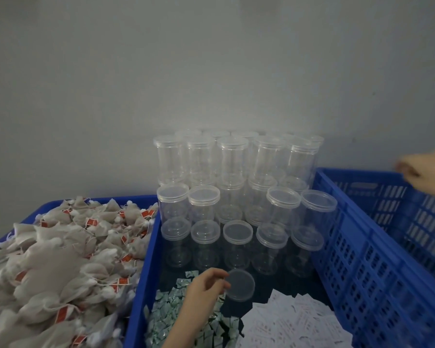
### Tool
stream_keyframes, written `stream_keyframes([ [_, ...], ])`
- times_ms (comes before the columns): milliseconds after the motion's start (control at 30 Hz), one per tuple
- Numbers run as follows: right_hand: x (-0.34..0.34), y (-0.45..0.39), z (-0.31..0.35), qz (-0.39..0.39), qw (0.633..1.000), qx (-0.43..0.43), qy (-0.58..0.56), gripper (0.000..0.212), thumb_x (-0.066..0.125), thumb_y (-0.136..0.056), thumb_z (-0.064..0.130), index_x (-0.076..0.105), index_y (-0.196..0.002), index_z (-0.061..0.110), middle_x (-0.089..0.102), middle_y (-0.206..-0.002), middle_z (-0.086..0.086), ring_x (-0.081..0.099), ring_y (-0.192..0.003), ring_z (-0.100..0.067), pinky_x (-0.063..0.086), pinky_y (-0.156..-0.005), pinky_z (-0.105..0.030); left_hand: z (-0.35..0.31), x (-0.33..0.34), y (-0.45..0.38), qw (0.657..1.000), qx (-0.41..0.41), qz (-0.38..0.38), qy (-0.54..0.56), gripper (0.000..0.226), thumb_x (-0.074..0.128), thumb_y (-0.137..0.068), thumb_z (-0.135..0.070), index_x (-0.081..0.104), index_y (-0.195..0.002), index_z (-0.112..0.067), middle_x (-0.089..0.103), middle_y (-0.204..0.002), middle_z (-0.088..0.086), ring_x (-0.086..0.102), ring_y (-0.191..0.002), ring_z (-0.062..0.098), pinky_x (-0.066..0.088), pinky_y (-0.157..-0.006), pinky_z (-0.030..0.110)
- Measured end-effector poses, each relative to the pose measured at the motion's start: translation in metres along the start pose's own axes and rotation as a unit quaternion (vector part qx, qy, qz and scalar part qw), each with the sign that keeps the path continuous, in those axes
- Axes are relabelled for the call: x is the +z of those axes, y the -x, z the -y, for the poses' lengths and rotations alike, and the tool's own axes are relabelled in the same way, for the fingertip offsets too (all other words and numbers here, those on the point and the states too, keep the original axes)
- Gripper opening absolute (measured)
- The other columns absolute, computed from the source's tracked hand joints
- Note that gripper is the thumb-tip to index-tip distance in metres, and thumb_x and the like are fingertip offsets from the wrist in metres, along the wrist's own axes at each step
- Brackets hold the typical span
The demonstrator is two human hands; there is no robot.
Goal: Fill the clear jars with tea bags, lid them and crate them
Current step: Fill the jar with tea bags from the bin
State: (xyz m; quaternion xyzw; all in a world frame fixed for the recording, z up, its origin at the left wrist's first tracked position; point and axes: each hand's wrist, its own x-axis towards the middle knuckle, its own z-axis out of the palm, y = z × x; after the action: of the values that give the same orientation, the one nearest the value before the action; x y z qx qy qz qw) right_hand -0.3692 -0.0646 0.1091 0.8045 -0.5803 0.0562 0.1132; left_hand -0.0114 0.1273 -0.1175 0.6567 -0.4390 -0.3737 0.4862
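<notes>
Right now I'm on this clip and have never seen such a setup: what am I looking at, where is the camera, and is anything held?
There is no machine here: a person works bare-handed, filmed from a camera on their head looking down. The left hand pinches a clear lid over a blue tray holding stacked clear jars, green sachets and white paper slips. The left tray is heaped with tea bags. The right hand, blurred, is at the rim of the empty blue crate; its grip is unclear.

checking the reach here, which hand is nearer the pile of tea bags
Left. The left hand holds a clear lid just right of the tea bags; the right hand is far off at the slotted crate.
</notes>
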Motion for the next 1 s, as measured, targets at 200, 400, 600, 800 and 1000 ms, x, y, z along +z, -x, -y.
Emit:
stream_keyframes([
  [200, -0.002, -0.02, 0.197, 0.028, 0.941, -0.196, -0.274, 0.031, 0.065, -0.094, 0.024, 0.061, -0.125, 0.023, 0.066, -0.113, 0.007, 0.062, -0.091, 0.0, 0.043, -0.078, -0.008, -0.014, -0.005, -0.001, 0.99, 0.055, -0.121, 0.043, 0.023, 0.053, -0.094, -0.002, 0.068, -0.088, -0.019, 0.072, -0.075, -0.009, 0.064, -0.068, 0.002, 0.05, -0.061, 0.013],
  [400, 0.115, -0.02, 0.318, 0.055, 0.875, -0.103, -0.47, 0.091, 0.082, -0.08, 0.033, 0.028, -0.15, 0.011, 0.037, -0.154, -0.008, 0.039, -0.139, -0.021, 0.034, -0.113, -0.034, -0.021, -0.007, -0.001, 0.978, 0.054, -0.184, 0.084, 0.026, 0.053, -0.092, -0.004, 0.068, -0.083, -0.023, 0.072, -0.077, -0.009, 0.063, -0.067, 0.002, 0.048, -0.058, 0.016],
  [600, 0.161, -0.031, 0.359, -0.073, 0.829, 0.024, -0.554, 0.114, 0.086, -0.071, 0.044, 0.012, -0.153, 0.018, 0.028, -0.158, -0.007, 0.034, -0.143, -0.025, 0.036, -0.113, -0.04, -0.033, -0.015, -0.014, 0.972, 0.067, -0.21, 0.085, 0.025, 0.053, -0.093, -0.007, 0.068, -0.084, -0.025, 0.069, -0.078, -0.013, 0.062, -0.074, 0.012, 0.053, -0.071, 0.035],
  [800, 0.177, -0.053, 0.365, -0.014, 0.83, 0.019, -0.557, 0.12, 0.086, -0.073, 0.039, 0.004, -0.158, 0.015, 0.028, -0.161, -0.008, 0.031, -0.146, -0.029, 0.034, -0.114, -0.042, -0.046, -0.024, -0.032, 0.969, 0.087, -0.211, 0.09, 0.023, 0.052, -0.094, -0.009, 0.068, -0.085, -0.022, 0.069, -0.08, -0.007, 0.057, -0.062, -0.002, 0.048, -0.062, 0.019],
  [1000, 0.17, -0.045, 0.35, -0.08, 0.813, 0.011, -0.577, 0.101, 0.087, -0.071, 0.037, 0.03, -0.151, 0.011, 0.041, -0.15, -0.009, 0.039, -0.138, -0.024, 0.035, -0.108, -0.033, -0.057, -0.034, -0.046, 0.964, 0.13, -0.222, 0.066, 0.019, 0.057, -0.092, -0.007, 0.066, -0.092, -0.025, 0.069, -0.09, -0.011, 0.063, -0.083, -0.005, 0.051, -0.073, 0.013],
])
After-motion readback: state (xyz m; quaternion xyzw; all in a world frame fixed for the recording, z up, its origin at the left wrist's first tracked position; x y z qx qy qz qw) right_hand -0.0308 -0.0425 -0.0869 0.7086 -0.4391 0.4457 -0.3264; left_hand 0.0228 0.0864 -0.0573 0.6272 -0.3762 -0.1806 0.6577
